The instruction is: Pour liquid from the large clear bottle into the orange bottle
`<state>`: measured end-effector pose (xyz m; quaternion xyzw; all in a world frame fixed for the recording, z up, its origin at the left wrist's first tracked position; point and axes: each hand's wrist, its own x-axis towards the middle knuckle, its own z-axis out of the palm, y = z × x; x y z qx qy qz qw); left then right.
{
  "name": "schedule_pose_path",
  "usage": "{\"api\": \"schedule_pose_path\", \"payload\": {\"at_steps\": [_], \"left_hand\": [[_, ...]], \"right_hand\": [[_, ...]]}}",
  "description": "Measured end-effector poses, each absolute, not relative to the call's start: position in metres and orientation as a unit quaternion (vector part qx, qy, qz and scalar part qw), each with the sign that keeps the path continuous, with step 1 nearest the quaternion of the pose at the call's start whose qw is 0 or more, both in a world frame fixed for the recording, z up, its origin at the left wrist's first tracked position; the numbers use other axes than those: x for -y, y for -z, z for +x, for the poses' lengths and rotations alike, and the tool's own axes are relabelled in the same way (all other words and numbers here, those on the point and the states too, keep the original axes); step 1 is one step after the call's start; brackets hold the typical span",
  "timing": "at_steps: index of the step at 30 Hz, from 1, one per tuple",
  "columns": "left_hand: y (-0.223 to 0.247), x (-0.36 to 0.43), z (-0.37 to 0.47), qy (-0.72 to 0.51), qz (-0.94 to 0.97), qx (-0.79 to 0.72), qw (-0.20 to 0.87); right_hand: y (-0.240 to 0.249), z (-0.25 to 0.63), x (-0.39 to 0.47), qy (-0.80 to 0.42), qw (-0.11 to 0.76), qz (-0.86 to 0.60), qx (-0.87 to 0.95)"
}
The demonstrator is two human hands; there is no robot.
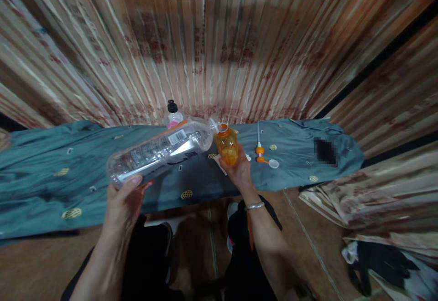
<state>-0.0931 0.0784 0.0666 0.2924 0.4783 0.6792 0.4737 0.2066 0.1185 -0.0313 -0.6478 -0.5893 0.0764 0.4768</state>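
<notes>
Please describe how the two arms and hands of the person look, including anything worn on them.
Both forearms are bare, with no sleeves or gloves. The right hand has a thin silver bangle around its wrist. The left hand wears no ring, watch or bracelet that shows.

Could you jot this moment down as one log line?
left hand: holds large clear plastic bottle tilted | mouth at small orange bottle | right hand: holds orange bottle | nearby: orange-white pump on teal cloth

Striped curtains (219,41), teal cloth (51,164), perhaps wooden floor (41,264)
</notes>
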Motion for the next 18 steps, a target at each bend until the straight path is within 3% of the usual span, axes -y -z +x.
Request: {"api": "schedule_pose_path", "payload": {"at_steps": [18], "left_hand": [[-0.0684, -0.0761, -0.0918, -0.692, 0.318, -0.450, 0.466]], "right_hand": [[0.0311, 0.2115, -0.1219, -0.071, 0.472, -0.640, 0.602]]}}
